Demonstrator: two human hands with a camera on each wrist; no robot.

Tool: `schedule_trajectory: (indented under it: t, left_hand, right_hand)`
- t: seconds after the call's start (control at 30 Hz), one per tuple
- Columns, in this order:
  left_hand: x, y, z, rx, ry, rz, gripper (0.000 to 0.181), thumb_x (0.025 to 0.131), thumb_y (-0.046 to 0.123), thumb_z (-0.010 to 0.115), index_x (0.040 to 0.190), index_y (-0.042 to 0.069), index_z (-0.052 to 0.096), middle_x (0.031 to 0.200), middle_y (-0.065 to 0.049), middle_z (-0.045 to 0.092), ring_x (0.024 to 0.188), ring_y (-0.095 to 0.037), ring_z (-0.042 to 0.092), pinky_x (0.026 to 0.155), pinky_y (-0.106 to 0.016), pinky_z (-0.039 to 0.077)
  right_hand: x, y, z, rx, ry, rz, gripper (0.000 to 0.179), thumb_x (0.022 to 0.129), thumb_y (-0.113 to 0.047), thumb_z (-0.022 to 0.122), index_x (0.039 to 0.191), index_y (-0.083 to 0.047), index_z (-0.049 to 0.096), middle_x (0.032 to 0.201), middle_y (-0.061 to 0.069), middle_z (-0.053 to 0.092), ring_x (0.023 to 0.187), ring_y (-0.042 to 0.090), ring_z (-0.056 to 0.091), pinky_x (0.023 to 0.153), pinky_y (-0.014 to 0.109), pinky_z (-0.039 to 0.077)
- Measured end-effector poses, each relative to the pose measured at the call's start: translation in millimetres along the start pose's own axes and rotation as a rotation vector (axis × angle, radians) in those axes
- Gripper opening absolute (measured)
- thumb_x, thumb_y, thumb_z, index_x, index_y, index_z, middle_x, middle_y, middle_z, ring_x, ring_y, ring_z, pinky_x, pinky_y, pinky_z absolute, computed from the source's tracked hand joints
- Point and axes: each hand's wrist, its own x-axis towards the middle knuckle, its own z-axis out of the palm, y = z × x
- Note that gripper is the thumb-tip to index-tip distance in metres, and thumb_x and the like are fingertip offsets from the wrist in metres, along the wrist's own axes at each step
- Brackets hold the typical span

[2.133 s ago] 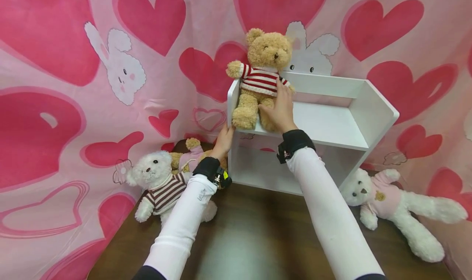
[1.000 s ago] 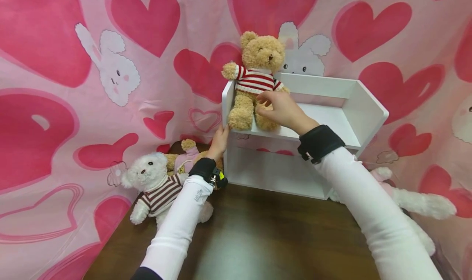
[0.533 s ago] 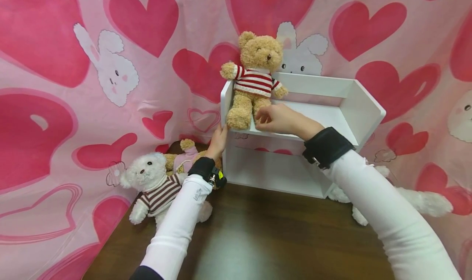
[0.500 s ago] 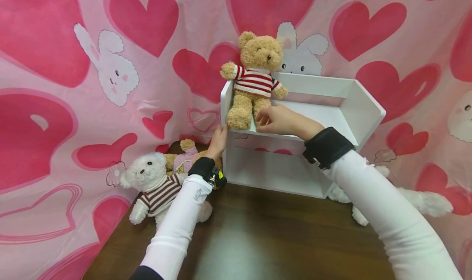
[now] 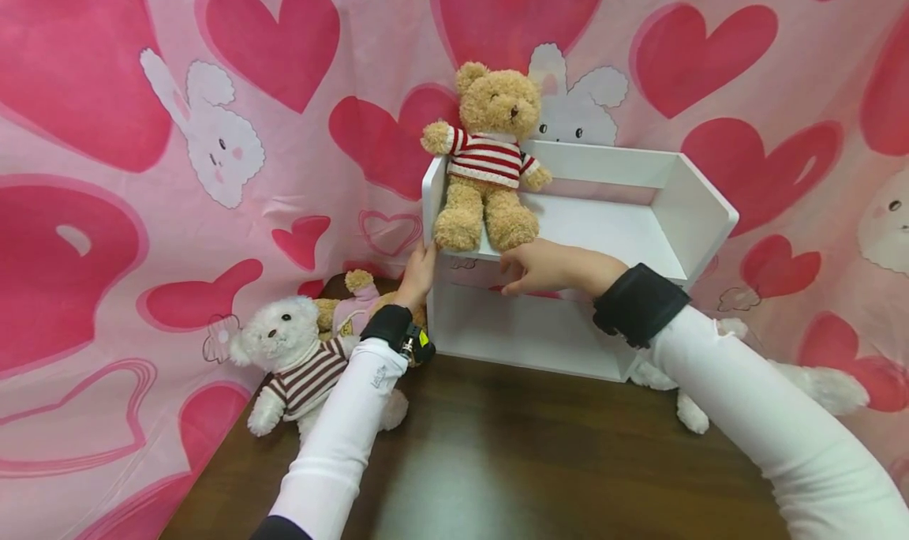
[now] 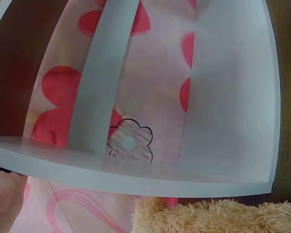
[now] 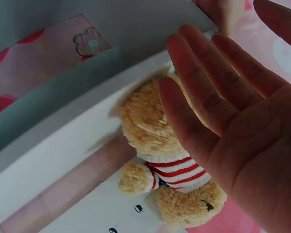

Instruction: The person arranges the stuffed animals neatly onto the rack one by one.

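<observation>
White bear (image 5: pixel 312 378): in a brown-striped top, it leans back on the left part of the table (image 5: pixel 497 445), partly behind the left sleeve (image 5: pixel 348 445).

Brown bear (image 5: pixel 353 313): in a pink top, just beside the white bear and near the shelf (image 5: pixel 604 224) (a good part of it is hidden).

Left hand (image 5: pixel 415 275): touches the side panel (image 5: pixel 432 200) from the outer, left side; the fingers reach up along it, but whether any bend round the edge I cannot tell. It seems to be there to steady the shelf.

Tan bear (image 5: pixel 493 157): in a red-and-white top, upright at the left end of the upper shelf, feet near the front edge, one arm out over the side panel. The step in hand looks like the last of seating it, as no fingers have hold of it.

Right hand (image 5: pixel 540 268): just below the bear's foot, fingers loose and spread, nothing in them (the wrist view shows a bare palm). The next move calls for drawing away without nudging that foot, then a look at the balance.

White toy (image 5: pixel 827 388): on the table beyond the shelf, mostly behind the right sleeve (image 5: pixel 760 414).
</observation>
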Motion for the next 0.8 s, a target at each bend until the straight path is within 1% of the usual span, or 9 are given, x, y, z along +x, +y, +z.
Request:
schedule_trajectory:
  t: [0.07, 0.1, 0.2, 0.3, 0.37, 0.47, 0.6, 0.73, 0.8]
  left_hand:
    - [-10.3, 14.7, -1.2, -0.001, -0.005, 0.002, 0.051, 0.101, 0.016, 0.029, 0.141, -0.01, 0.013, 0.139, -0.029, 0.03, 0.131, -0.034, 0.027, 0.107, -0.041, 0.021]
    - [-10.6, 14.9, -1.1, 0.004, -0.006, 0.005, 0.051, 0.101, 0.017, 0.029, 0.141, -0.011, 0.013, 0.139, -0.029, 0.03, 0.131, -0.034, 0.027, 0.108, -0.041, 0.021]
    - [-4.2, 5.9, -0.2, 0.028, -0.013, 0.003, 0.054, 0.101, 0.021, 0.029, 0.141, -0.01, 0.012, 0.139, -0.029, 0.031, 0.131, -0.033, 0.028, 0.107, -0.041, 0.023]
    - [8.1, -11.6, 1.1, 0.045, -0.017, 0.006, 0.055, 0.101, 0.025, 0.028, 0.142, -0.008, 0.012, 0.14, -0.027, 0.032, 0.131, -0.031, 0.029, 0.107, -0.04, 0.024]
    - [9.0, -12.4, 1.1, 0.052, -0.014, -0.001, 0.054, 0.101, 0.024, 0.028, 0.142, -0.008, 0.012, 0.139, -0.027, 0.033, 0.131, -0.031, 0.029, 0.106, -0.041, 0.024]
    - [12.8, -18.7, 1.0, 0.05, 0.0, 0.007, 0.054, 0.101, 0.023, 0.028, 0.142, -0.007, 0.012, 0.139, -0.027, 0.033, 0.131, -0.031, 0.028, 0.107, -0.041, 0.023]
    - [12.8, -19.8, 0.1, 0.046, 0.003, 0.003, 0.054, 0.101, 0.024, 0.029, 0.143, -0.005, 0.011, 0.141, -0.026, 0.031, 0.131, -0.031, 0.028, 0.107, -0.04, 0.023]
    - [12.3, -19.8, 0.2, 0.043, -0.001, 0.002, 0.054, 0.101, 0.024, 0.028, 0.144, -0.004, 0.01, 0.142, -0.025, 0.029, 0.132, -0.031, 0.027, 0.107, -0.04, 0.022]
    - [12.2, -19.9, 0.7, 0.043, -0.003, 0.003, 0.054, 0.101, 0.024, 0.029, 0.143, -0.005, 0.01, 0.142, -0.025, 0.029, 0.131, -0.031, 0.028, 0.107, -0.041, 0.023]
  right_hand:
    - [-2.5, 1, 5, -0.008, -0.007, 0.003, 0.034, 0.084, -0.021, 0.064, 0.111, 0.0, 0.059, 0.092, 0.008, 0.065, 0.086, 0.021, 0.06, 0.079, 0.037, 0.047]
    - [-3.7, 2, 7, -0.01, -0.009, 0.005, 0.034, 0.084, -0.021, 0.064, 0.111, -0.001, 0.059, 0.091, 0.008, 0.065, 0.085, 0.021, 0.06, 0.077, 0.036, 0.047]
    - [-8.2, 4, 13, -0.017, -0.026, 0.007, 0.035, 0.083, -0.022, 0.064, 0.11, 0.0, 0.059, 0.088, 0.007, 0.064, 0.081, 0.019, 0.059, 0.073, 0.034, 0.047]
    - [-13.1, 7, 18, -0.026, -0.052, 0.017, 0.035, 0.083, -0.023, 0.064, 0.11, 0.0, 0.059, 0.085, 0.005, 0.063, 0.077, 0.016, 0.058, 0.07, 0.033, 0.047]
    - [-16.3, 10, 21, -0.026, -0.073, 0.029, 0.035, 0.083, -0.022, 0.064, 0.11, -0.001, 0.059, 0.083, 0.004, 0.062, 0.074, 0.015, 0.057, 0.068, 0.032, 0.047]
    - [-20.1, 15, 28, -0.024, -0.104, 0.049, 0.034, 0.083, -0.021, 0.064, 0.109, -0.001, 0.058, 0.083, 0.003, 0.062, 0.074, 0.014, 0.057, 0.066, 0.031, 0.047]
    - [-25.6, 24, 40, -0.037, -0.141, 0.086, 0.034, 0.083, -0.023, 0.065, 0.108, -0.002, 0.059, 0.083, 0.003, 0.061, 0.075, 0.014, 0.056, 0.066, 0.03, 0.047]
    - [-34.5, 30, 50, -0.06, -0.161, 0.102, 0.033, 0.082, -0.023, 0.066, 0.107, -0.002, 0.06, 0.08, 0.001, 0.06, 0.073, 0.013, 0.055, 0.065, 0.029, 0.047]
    - [-39.5, 33, 53, -0.073, -0.157, 0.094, 0.032, 0.081, -0.023, 0.066, 0.105, -0.002, 0.061, 0.077, 0.001, 0.06, 0.071, 0.012, 0.054, 0.063, 0.029, 0.046]
